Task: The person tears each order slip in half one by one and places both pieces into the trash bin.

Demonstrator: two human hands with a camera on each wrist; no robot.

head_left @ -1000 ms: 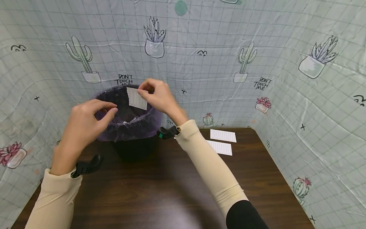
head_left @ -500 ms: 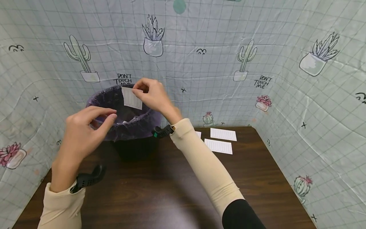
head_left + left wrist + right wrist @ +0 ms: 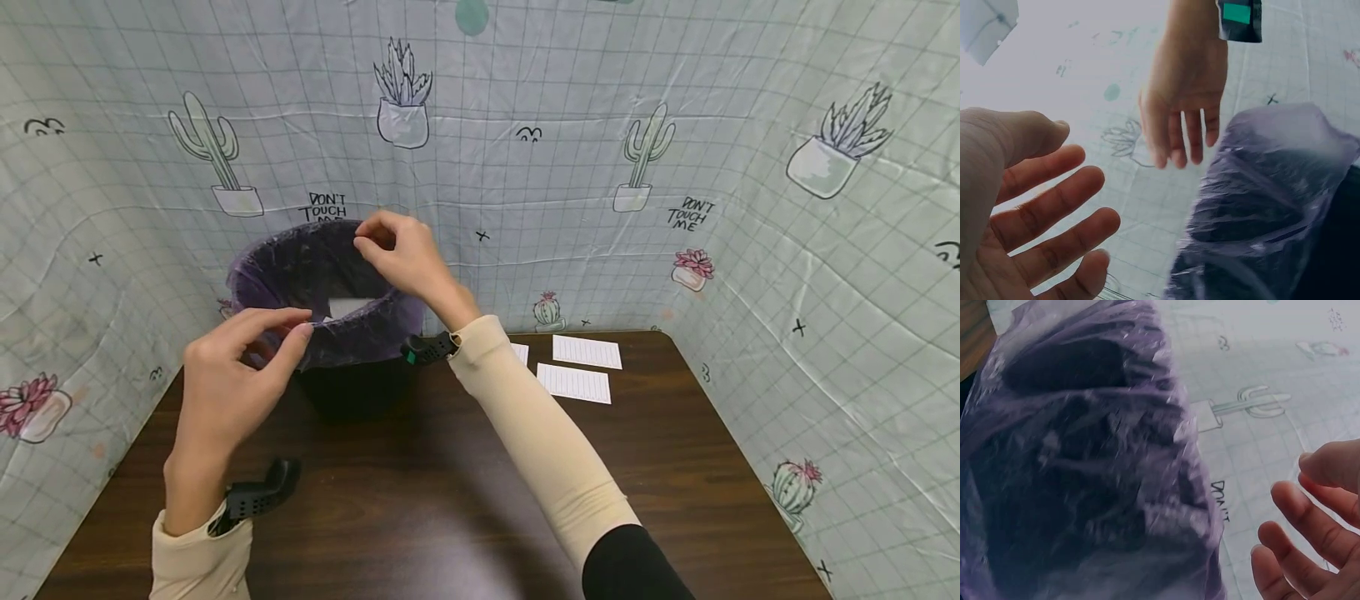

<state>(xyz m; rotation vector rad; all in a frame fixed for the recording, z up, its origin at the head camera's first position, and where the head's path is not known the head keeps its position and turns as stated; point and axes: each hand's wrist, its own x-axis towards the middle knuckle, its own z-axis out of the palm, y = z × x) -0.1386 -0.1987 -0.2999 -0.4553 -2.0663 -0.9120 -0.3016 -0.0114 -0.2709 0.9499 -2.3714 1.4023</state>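
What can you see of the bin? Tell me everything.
The bin is black and stands upright toward the back of the brown table. A wrinkled, purplish, thin-looking plastic bag lines it and folds down outside, hiding its upper part. White paper shows inside. The left hand and right hand are near it, but neither appears to touch it.

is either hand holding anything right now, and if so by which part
Nothing is held: the left hand and the right hand are both empty.
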